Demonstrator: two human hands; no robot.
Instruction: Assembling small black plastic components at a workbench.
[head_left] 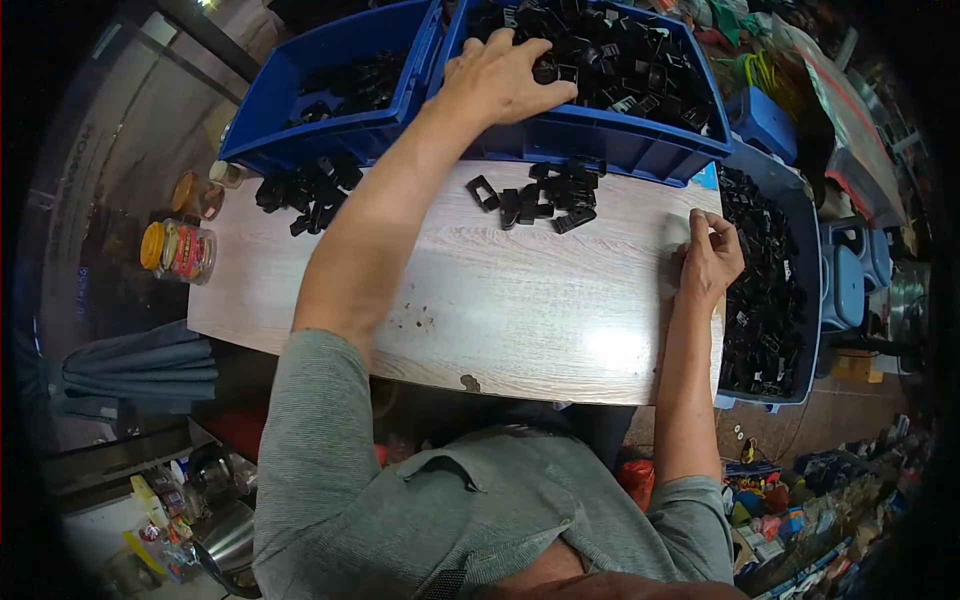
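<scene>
My left hand (pixel 500 80) reaches over the near wall of the right blue bin (pixel 610 140), which is heaped with small black plastic parts (pixel 640 65). Its fingers and thumb are spread apart, and the fingertips are at the parts. My right hand (pixel 712 258) is at the table's right edge with its fingers curled in; whatever they may hold is hidden. Between the hands, a loose pile of black plastic frame-like pieces (pixel 545 195) lies on the table. A second small pile of black parts (pixel 312 190) lies left of my left forearm.
The pale wood-grain table (pixel 520 310) spans the middle. A left blue bin (pixel 255 140) holds more black parts. Right of the table stands a deep tub (pixel 808 330) full of black parts. A yellow-lidded jar (pixel 185 252) stands by the left edge. Blue stools (pixel 845 285) are beyond the tub.
</scene>
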